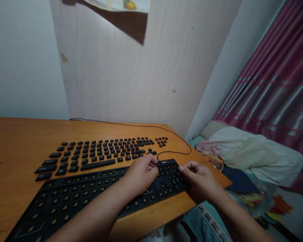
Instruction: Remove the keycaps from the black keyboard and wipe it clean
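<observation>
A black keyboard (159, 184) lies slanted along the front of the wooden desk (17, 141). Most of its main area shows bare key posts, while keycaps sit on the number pad (176, 179) at its right end. My left hand (143, 171) is over the keyboard's upper right part, its fingers curled together; whether they pinch anything is hidden. At the right edge of the number pad, my right hand (202, 176) has thumb and fingertips pressed together, with any small thing between them too unclear to name. Behind the keyboard, loose keycaps (77, 152) stand in rows, including a long space bar (98, 164).
A thin black cable (175, 152) runs from the keyboard and along the desk's back edge by the wall (131, 74). Right of the desk are a bed with white bedding (265, 154), plastic bags (257, 201) and a maroon curtain (275, 80).
</observation>
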`<state>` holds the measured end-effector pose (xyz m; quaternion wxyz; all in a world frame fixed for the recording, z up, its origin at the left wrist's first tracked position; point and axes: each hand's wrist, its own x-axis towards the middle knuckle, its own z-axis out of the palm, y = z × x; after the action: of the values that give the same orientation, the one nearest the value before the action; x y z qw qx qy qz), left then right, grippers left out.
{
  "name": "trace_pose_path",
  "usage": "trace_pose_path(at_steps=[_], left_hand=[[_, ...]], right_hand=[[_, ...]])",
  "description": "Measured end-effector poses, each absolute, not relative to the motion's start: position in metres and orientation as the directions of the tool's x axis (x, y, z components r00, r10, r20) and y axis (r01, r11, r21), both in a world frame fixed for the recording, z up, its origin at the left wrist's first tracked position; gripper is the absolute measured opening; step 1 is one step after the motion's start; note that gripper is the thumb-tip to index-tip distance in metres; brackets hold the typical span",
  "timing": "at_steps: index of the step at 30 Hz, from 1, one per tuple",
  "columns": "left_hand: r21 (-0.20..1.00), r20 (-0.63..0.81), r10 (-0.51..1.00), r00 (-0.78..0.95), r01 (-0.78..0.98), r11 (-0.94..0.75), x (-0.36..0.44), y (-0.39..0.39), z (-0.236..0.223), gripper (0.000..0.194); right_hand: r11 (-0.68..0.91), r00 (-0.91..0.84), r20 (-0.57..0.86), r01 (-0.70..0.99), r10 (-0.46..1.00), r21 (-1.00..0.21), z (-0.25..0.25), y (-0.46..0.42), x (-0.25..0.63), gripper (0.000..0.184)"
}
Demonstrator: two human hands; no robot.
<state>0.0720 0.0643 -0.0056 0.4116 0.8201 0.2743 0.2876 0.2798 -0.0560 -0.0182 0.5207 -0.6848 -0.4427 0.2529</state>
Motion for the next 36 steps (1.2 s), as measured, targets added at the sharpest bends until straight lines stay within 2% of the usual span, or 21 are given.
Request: trace_pose_path(at_steps=[12, 19, 25, 32, 36], left_hand=[[0.814, 0.267, 0.663, 0.699, 0.204, -0.543, 0.072, 0.063, -0.007, 0.019], [0.656, 0.329, 0.611, 0.720, 0.291, -0.696, 0.070, 0.061, -0.011, 0.012], [0.578, 0.321, 0.562, 0.762, 0.313, -0.754, 0.067, 0.058, -0.010, 0.017], [0.560, 0.283, 0.538, 0.794, 0.319, -0.765, 0.064, 0.057, -0.005, 0.017], [0.549, 0.270, 0.531, 0.803, 0.324, -0.770, 0.063, 0.056, -0.004, 0.018]], right_hand=[[-0.062, 0.465, 0.138, 0.390, 0.875, -0.919, -0.035, -0.045, 0.283, 0.036], [-0.025, 0.513, 0.280, 0.509, 0.811, -0.860, -0.043, -0.049, 0.279, 0.032], [-0.038, 0.554, 0.403, 0.619, 0.728, -0.784, -0.048, -0.049, 0.276, 0.023], [-0.022, 0.598, 0.398, 0.571, 0.696, -0.821, -0.048, -0.050, 0.273, 0.021], [0.005, 0.654, 0.362, 0.480, 0.664, -0.877, -0.045, -0.051, 0.276, 0.026]])
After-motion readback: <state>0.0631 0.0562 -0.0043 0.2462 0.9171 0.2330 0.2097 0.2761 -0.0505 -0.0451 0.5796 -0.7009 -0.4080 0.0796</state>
